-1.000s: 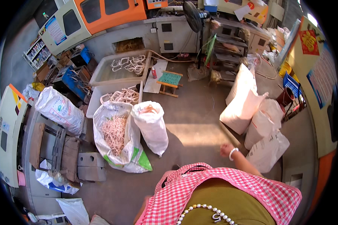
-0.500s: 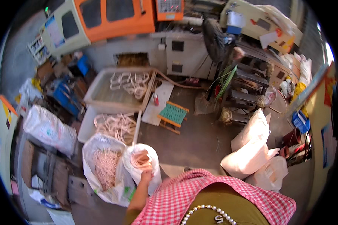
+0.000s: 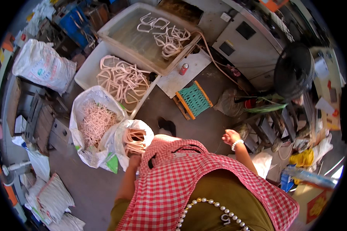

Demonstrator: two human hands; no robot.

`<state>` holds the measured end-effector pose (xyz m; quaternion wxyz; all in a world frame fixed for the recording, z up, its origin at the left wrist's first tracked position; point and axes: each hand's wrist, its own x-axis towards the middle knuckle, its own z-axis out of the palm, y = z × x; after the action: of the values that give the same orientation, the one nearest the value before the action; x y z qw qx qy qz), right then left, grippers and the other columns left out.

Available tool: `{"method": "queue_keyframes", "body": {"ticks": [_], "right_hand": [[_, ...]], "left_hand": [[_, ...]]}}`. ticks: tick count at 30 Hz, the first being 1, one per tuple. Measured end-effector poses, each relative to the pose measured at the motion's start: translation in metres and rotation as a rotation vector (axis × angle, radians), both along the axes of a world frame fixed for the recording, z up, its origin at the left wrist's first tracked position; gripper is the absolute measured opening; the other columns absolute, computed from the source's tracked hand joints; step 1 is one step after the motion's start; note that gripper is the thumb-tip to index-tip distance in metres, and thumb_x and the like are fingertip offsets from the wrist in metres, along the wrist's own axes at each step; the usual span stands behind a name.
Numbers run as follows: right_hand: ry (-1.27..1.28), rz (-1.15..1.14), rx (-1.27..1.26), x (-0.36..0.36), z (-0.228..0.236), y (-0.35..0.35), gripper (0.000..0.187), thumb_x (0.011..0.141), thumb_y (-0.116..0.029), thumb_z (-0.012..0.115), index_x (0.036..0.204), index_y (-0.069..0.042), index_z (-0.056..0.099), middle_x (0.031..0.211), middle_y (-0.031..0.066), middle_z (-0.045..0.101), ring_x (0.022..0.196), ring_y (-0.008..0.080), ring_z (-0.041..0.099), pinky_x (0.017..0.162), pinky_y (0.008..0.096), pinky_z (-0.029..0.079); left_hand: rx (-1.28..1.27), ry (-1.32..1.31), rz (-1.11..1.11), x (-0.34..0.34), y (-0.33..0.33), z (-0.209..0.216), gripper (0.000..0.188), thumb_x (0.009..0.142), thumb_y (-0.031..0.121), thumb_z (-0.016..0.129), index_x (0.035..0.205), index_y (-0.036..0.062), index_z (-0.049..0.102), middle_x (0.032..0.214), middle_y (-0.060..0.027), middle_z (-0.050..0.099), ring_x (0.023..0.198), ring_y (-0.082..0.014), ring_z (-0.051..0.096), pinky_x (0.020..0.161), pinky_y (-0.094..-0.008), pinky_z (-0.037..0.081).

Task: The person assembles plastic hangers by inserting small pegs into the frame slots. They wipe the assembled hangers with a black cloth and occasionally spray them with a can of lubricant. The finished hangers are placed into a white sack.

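My left hand (image 3: 134,161) is closed at the near rim of a small white woven sack (image 3: 121,156), and its fingers are partly hidden. Inside that sack stand pale pink plastic hoops or strips (image 3: 134,141), bundled upright. My right hand (image 3: 231,137), with a beaded bracelet at the wrist, hangs out to the right over the floor. Its fingers are loosely curled, and I see nothing in them. Beside the small sack, a wider white sack (image 3: 76,133) holds many thin pink plastic sticks (image 3: 98,122).
Beyond the sacks, a pale tub (image 3: 85,75) holds pink plastic frames; a larger tub (image 3: 112,32) holds white ones in water. A low stool (image 3: 194,99) with green webbing stands ahead. At right are a black fan (image 3: 295,71) and a stepped rack (image 3: 264,127). A stuffed sack (image 3: 46,65) lies left.
My view has turned and moved toward the tubs and stool. My right hand has come into view at the right. The left hand stays at the small sack's rim.
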<state>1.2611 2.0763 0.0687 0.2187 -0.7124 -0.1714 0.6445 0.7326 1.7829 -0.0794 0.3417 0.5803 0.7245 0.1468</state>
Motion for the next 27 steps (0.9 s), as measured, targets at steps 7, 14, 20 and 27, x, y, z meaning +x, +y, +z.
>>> {"method": "queue_keyframes", "body": {"ticks": [7, 14, 20, 27], "right_hand": [[-0.299, 0.509, -0.228, -0.057, 0.004, 0.093, 0.013, 0.088, -0.024, 0.06, 0.096, -0.014, 0.06, 0.073, -0.0013, 0.062, 0.068, 0.0162, 0.065, 0.06, 0.0322, 0.049], [-0.366, 0.792, -0.241, -0.095, -0.036, 0.248, 0.015, 0.084, -0.021, 0.059, 0.073, -0.01, 0.062, 0.072, 0.003, 0.063, 0.058, 0.017, 0.061, 0.052, 0.0297, 0.047], [-0.187, 0.747, -0.19, -0.218, -0.103, 0.416, 0.013, 0.089, -0.02, 0.059, 0.094, -0.009, 0.061, 0.064, 0.0021, 0.056, 0.049, 0.014, 0.052, 0.043, 0.0271, 0.041], [-0.042, 1.213, 0.032, -0.399, -0.101, 0.508, 0.015, 0.089, -0.019, 0.059, 0.093, -0.005, 0.062, 0.059, 0.0029, 0.054, 0.043, 0.0096, 0.045, 0.039, 0.0241, 0.034]], "left_hand": [[-0.239, -0.984, 1.011, -0.011, 0.192, 0.108, 0.027, 0.093, 0.022, 0.053, 0.075, 0.0021, 0.057, 0.067, -0.0021, 0.057, 0.059, -0.0107, 0.056, 0.047, -0.0233, 0.042], [-0.146, -0.949, 1.206, -0.021, 0.272, 0.125, 0.025, 0.094, 0.025, 0.053, 0.085, 0.0016, 0.057, 0.072, -0.0025, 0.059, 0.059, -0.0091, 0.056, 0.053, -0.0217, 0.046], [-0.101, -0.937, 1.553, -0.001, 0.294, 0.071, 0.026, 0.093, 0.025, 0.054, 0.089, -0.0004, 0.057, 0.079, -0.0065, 0.06, 0.069, -0.0131, 0.059, 0.062, -0.0248, 0.05], [-0.143, -1.086, 1.627, 0.023, 0.424, 0.06, 0.028, 0.095, 0.03, 0.053, 0.083, 0.0049, 0.056, 0.074, -0.0022, 0.057, 0.065, -0.0104, 0.056, 0.064, -0.0248, 0.049]]}}
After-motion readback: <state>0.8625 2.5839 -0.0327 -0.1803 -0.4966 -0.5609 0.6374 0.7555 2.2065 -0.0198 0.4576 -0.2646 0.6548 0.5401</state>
